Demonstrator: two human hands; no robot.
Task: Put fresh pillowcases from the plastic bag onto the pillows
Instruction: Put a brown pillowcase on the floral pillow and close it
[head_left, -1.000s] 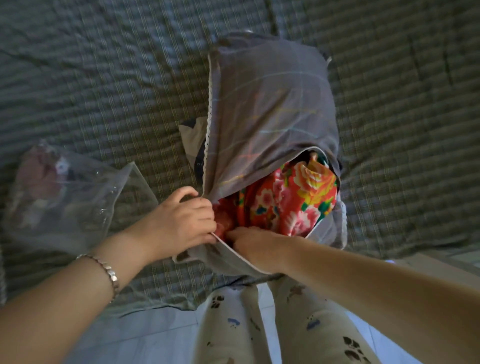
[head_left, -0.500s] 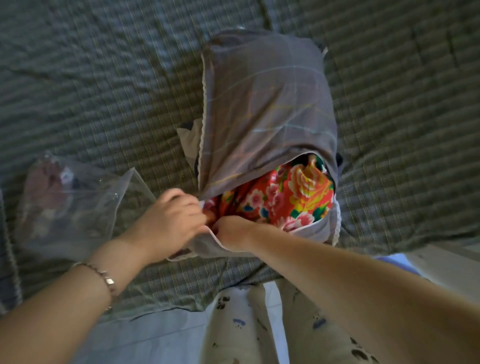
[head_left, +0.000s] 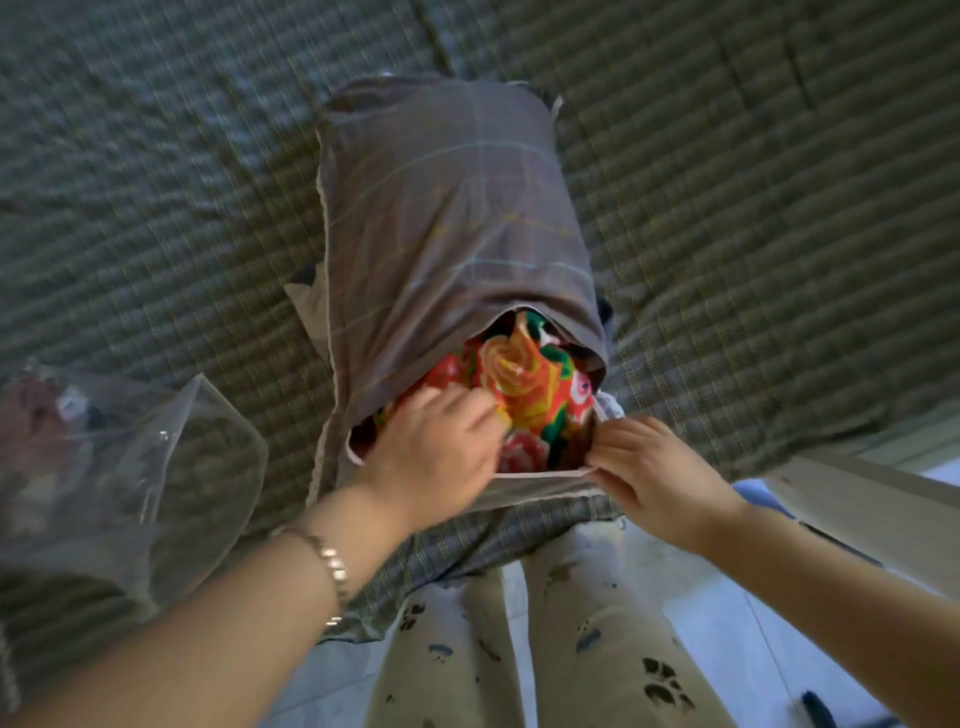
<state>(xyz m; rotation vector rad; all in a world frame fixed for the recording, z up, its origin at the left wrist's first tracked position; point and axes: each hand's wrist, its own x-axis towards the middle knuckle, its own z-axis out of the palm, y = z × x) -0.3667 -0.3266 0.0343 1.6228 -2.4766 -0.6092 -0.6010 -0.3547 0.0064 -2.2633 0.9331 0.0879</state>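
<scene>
Hands had traded places, I noted: left hand (head_left: 436, 447), fingers (head_left: 480, 415) curled, gripped the floral pillow (head_left: 530, 384) at the mouth of the grey pillowcase (head_left: 447, 208); right hand (head_left: 654, 467), shifted rightward, pinched its lower hem. Pillow nearly in, I judged. Plastic bag (head_left: 104, 467) lay left of the grey pillowcase.

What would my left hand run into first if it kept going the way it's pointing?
The floral pillow: your left hand points into the open grey pillowcase and seems to grip the pillow there.

The left grip (head_left: 441, 447) has left the pillowcase (head_left: 447, 218) edge and now clutches the floral pillow (head_left: 524, 384) inside the opening. The right grip (head_left: 649, 467) has shifted rightward, pinching the lower hem.
</scene>
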